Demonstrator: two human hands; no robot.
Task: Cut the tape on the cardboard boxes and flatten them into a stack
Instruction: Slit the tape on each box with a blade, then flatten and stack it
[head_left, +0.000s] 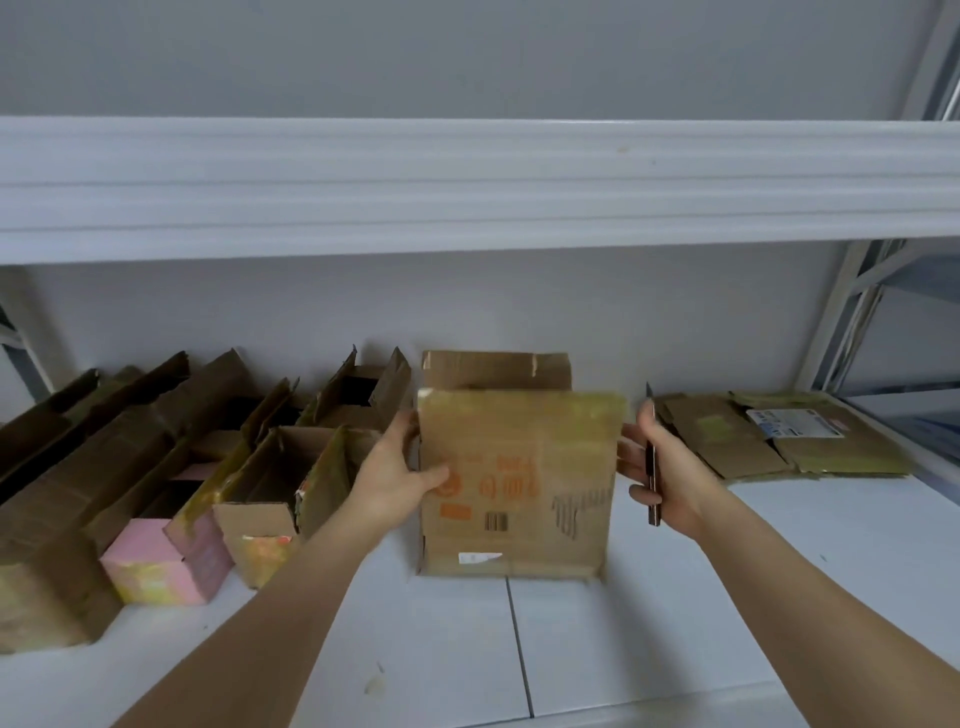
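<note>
A brown cardboard box (519, 483) with orange print stands upright in the middle of the white shelf, its top flaps raised. My left hand (395, 473) grips its left side, thumb across the front face. My right hand (660, 467) presses against the box's right side while holding a thin dark knife (652, 478) that points upward. To the right lies a stack of flattened boxes (779, 434), one with a white label. A row of opened boxes (156, 467) lines the left side of the shelf.
A pink box (166, 564) stands in front of the left row. The white shelf surface (597, 649) has a seam running toward me. An upper shelf beam (467, 187) crosses overhead. A metal upright (836, 322) stands at the right.
</note>
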